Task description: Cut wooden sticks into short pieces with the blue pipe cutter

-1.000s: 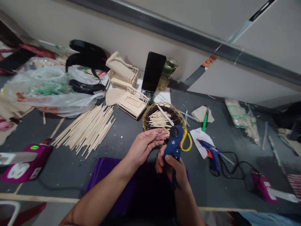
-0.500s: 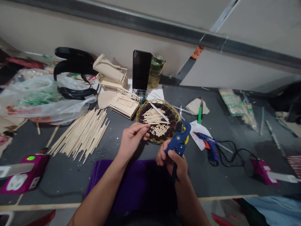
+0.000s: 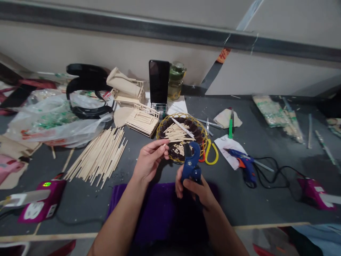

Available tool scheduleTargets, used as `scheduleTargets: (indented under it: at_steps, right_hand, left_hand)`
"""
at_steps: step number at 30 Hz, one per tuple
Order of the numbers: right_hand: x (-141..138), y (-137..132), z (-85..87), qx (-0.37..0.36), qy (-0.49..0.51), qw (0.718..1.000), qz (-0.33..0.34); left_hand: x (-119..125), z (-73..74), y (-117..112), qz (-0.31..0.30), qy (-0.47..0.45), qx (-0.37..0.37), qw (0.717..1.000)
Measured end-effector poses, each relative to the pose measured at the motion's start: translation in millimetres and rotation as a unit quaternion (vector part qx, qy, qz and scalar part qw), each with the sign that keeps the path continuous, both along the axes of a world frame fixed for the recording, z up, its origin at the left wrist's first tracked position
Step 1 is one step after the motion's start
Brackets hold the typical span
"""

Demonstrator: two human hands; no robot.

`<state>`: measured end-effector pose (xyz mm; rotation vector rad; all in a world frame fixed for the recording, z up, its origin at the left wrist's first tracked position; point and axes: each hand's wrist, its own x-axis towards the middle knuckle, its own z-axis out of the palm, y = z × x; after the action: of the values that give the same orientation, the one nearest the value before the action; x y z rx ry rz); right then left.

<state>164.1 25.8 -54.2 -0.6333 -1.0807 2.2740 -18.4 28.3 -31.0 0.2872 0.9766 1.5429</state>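
Note:
My left hand (image 3: 149, 159) is pinched shut at the near left rim of a woven basket (image 3: 204, 128), with a small pale piece of wooden stick (image 3: 164, 145) at its fingertips. My right hand (image 3: 198, 190) grips a blue pipe cutter (image 3: 190, 164), its jaw pointing up in front of the basket. Inside the basket lie short wooden sticks (image 3: 174, 132), a white pen-like stick (image 3: 183, 127) and a heap of tiny cut pieces (image 3: 178, 149), partly hidden by the cutter. Scissors with a yellow handle (image 3: 212, 153) rest at the basket's right side.
Long wooden sticks (image 3: 98, 154) are spread on the left. Behind them stand a stick-built model (image 3: 142, 121), a phone (image 3: 159, 81) and a green jar (image 3: 176, 80). A blue glue gun (image 3: 243, 163) with its cable lies right. Purple cloth (image 3: 157, 206) covers the near edge.
The cutter has shifted left and more upright in my right hand, uncovering the yellow scissor handle. My left hand has turned slightly, showing the small piece in its fingertips. The camera view has shifted a little.

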Motion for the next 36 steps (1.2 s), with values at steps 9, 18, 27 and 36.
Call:
scheduleTargets:
  at_steps: [9,18,27,36]
  right_hand:
    - [-6.5,-2.0,4.2,0.042,-0.06,0.992,0.101]
    - [-6.6,-3.0,3.0,0.05,-0.06,0.992,0.096]
    - [-7.1,-4.6,4.6,0.038,-0.061,0.995,0.074]
    - [-7.8,-5.1,3.4,0.064,-0.075,0.993,0.06]
  left_hand:
    - [-3.0,2.8,-2.1,-0.076,-0.108,-0.027,0.991]
    - [1.7,6.1,-4.4,-0.137,-0.126,-0.034,0.982]
    - [8.3,8.4,-6.4,-0.194,-0.082,-0.038,0.977]
    - [10.2,4.3,-7.6,-0.243,-0.053,-0.038,0.968]
